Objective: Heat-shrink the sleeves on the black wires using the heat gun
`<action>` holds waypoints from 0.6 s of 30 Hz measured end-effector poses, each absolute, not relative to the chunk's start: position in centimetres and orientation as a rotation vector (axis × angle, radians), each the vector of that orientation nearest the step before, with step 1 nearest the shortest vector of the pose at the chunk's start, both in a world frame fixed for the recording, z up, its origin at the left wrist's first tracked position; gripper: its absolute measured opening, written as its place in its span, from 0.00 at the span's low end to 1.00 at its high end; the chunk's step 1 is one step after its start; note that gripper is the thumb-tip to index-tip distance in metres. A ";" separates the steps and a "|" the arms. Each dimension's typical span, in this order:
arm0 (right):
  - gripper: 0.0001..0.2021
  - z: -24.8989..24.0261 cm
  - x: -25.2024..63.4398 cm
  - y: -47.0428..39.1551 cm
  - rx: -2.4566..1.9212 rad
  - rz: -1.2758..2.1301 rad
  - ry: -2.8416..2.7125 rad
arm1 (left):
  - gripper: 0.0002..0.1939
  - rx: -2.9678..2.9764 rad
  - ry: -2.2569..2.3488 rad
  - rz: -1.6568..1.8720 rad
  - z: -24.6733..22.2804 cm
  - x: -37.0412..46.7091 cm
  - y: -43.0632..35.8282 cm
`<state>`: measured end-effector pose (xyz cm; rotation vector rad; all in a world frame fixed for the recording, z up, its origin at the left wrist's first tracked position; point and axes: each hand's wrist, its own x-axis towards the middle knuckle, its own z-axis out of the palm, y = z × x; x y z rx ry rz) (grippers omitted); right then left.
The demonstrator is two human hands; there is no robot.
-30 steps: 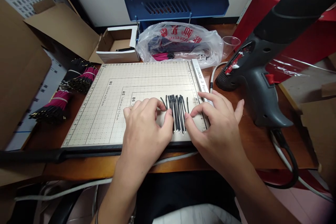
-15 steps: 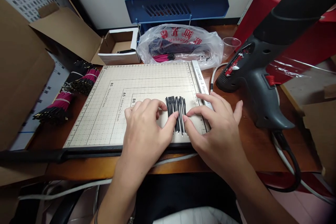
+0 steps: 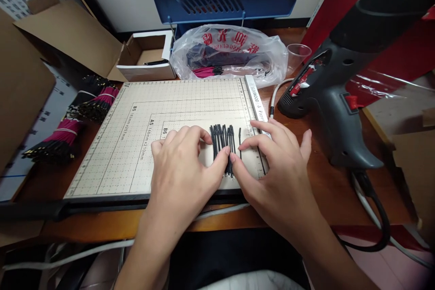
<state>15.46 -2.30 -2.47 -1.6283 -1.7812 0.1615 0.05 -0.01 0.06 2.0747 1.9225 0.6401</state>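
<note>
A bunch of short black wires (image 3: 221, 138) with bare metal tips lies side by side on the cream gridded board of a paper cutter (image 3: 112, 136). My left hand (image 3: 188, 158) has its curled index finger at the bunch's left side and its thumb pressed across the lower right, keeping the wires between them. At the bunch's right edge is the thumb of my right hand (image 3: 275, 158); the index fingertip touches a single black wire (image 3: 239, 138) lying apart, and the other fingers are spread. The wires' lower middle is partly hidden by both thumbs.
Bundles of pink and black wires (image 3: 56, 140) lie left by open cardboard boxes. Behind the board are a white box (image 3: 146, 71), a clear plastic bag (image 3: 231, 50), a plastic cup (image 3: 299, 54) and a blue rack (image 3: 224, 2). A dark heat gun (image 3: 326, 86) with its cable stands right.
One black wire now lies apart to the right of the bunch, beside my right index finger. The rest of the bunch sits closer together. The view has shifted slightly.
</note>
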 end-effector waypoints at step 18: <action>0.36 -1.2 26.6 -0.9 -1.956 -0.383 -1.720 | 0.05 2.089 1.829 0.830 -0.6 -0.8 -0.6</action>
